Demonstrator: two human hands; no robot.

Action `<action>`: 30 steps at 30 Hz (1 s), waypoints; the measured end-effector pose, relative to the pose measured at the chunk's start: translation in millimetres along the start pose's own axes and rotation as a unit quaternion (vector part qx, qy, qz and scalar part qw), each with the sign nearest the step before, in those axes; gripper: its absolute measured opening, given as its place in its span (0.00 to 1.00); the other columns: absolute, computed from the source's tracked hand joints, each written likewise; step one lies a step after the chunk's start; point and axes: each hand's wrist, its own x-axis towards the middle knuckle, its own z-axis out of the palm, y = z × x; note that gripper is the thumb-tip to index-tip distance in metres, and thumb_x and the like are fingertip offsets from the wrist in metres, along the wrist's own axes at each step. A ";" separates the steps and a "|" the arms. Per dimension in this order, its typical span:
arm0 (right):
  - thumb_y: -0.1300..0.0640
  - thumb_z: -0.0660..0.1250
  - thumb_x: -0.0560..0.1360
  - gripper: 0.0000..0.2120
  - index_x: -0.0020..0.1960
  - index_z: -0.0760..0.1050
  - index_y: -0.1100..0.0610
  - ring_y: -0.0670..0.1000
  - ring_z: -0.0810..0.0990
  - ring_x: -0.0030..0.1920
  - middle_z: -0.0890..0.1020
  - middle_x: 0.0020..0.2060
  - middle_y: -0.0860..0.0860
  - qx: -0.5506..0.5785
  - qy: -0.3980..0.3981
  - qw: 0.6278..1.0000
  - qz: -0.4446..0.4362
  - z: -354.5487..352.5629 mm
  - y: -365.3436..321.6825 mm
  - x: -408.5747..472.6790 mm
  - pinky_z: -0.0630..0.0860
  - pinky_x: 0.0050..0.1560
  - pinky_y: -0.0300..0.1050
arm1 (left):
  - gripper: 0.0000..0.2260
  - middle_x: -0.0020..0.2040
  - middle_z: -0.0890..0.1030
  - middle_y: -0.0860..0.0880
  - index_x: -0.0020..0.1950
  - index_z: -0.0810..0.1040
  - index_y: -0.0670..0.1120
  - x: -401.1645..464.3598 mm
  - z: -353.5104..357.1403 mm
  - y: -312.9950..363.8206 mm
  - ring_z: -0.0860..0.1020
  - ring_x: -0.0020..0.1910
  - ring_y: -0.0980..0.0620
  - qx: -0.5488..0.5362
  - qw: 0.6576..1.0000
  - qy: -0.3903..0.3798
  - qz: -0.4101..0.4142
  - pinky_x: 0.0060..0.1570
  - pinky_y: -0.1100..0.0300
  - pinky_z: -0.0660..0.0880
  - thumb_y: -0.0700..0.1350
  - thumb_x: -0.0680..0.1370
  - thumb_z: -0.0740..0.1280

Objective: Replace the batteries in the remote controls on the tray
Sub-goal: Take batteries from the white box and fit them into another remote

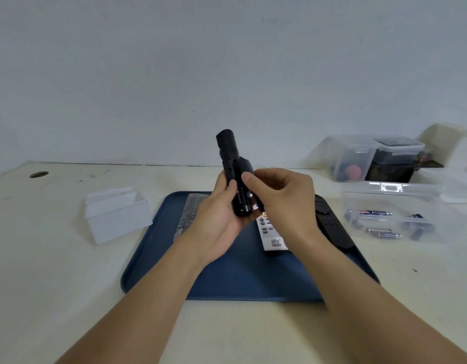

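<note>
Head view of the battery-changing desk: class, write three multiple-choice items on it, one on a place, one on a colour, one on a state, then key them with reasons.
1. Where is the clear box of loose batteries?
A. right of the tray
B. on the tray
C. left of the tray

2. What colour is the tray?
A. red
B. blue
C. white

3. The black remote is:
A. lying flat on the tray
B. inside a box
C. held up in the hands

Key: 1 A, it sits on the desk past the tray's right edge. 2 B, its bare surface is dark blue. 3 C, the left hand grips it and the right hand touches it.
</note>
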 end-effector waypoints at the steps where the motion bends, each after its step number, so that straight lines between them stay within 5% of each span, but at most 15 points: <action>1: 0.50 0.78 0.70 0.12 0.49 0.86 0.55 0.44 0.86 0.43 0.87 0.39 0.46 -0.022 0.018 1.000 -0.012 2.8 1.4 -1.9 0.84 0.50 0.47 | 0.17 0.67 0.80 0.48 0.73 0.73 0.54 -1.3 1.9 -2.1 0.80 0.64 0.49 0.016 1.000 -0.010 0.001 0.61 0.50 0.78 0.44 0.88 0.51; 10: 0.47 0.80 0.67 0.14 0.51 0.85 0.50 0.42 0.84 0.43 0.86 0.39 0.43 -0.029 0.065 0.997 -0.002 5.7 3.7 -4.9 0.83 0.49 0.46 | 0.18 0.67 0.81 0.45 0.75 0.71 0.54 -6.8 10.8 -11.8 0.78 0.68 0.47 0.037 0.998 -0.037 -0.019 0.69 0.42 0.72 0.48 0.88 0.50; 18: 0.49 0.78 0.69 0.08 0.47 0.85 0.48 0.42 0.84 0.43 0.86 0.39 0.41 -0.025 0.026 0.999 -0.011 6.8 3.6 -6.9 0.82 0.47 0.43 | 0.18 0.66 0.81 0.41 0.72 0.73 0.48 -8.2 11.2 -4.9 0.82 0.61 0.46 -0.005 1.000 -0.014 -0.018 0.56 0.52 0.80 0.50 0.87 0.52; 22: 0.51 0.78 0.69 0.07 0.46 0.84 0.47 0.41 0.83 0.43 0.85 0.38 0.39 -0.059 0.005 0.998 -0.038 8.5 2.8 -10.3 0.77 0.44 0.34 | 0.24 0.67 0.79 0.40 0.72 0.74 0.42 -5.9 6.8 -2.3 0.83 0.60 0.47 -0.016 0.999 0.010 -0.037 0.51 0.55 0.82 0.56 0.86 0.53; 28: 0.50 0.77 0.69 0.07 0.47 0.84 0.46 0.42 0.82 0.42 0.84 0.38 0.40 -0.141 -0.002 0.983 -0.116 10.6 1.6 -14.4 0.80 0.45 0.45 | 0.23 0.55 0.84 0.41 0.71 0.75 0.43 -4.3 2.6 -1.9 0.86 0.51 0.48 -0.034 0.998 0.023 -0.039 0.45 0.56 0.83 0.54 0.87 0.50; 30: 0.48 0.76 0.70 0.06 0.47 0.84 0.46 0.42 0.81 0.43 0.84 0.38 0.40 -0.174 -0.004 0.974 -0.144 10.3 1.6 -13.8 0.79 0.45 0.44 | 0.24 0.52 0.85 0.43 0.63 0.83 0.46 -3.7 1.6 -1.6 0.86 0.50 0.49 -0.027 0.999 0.020 -0.029 0.47 0.56 0.82 0.55 0.87 0.50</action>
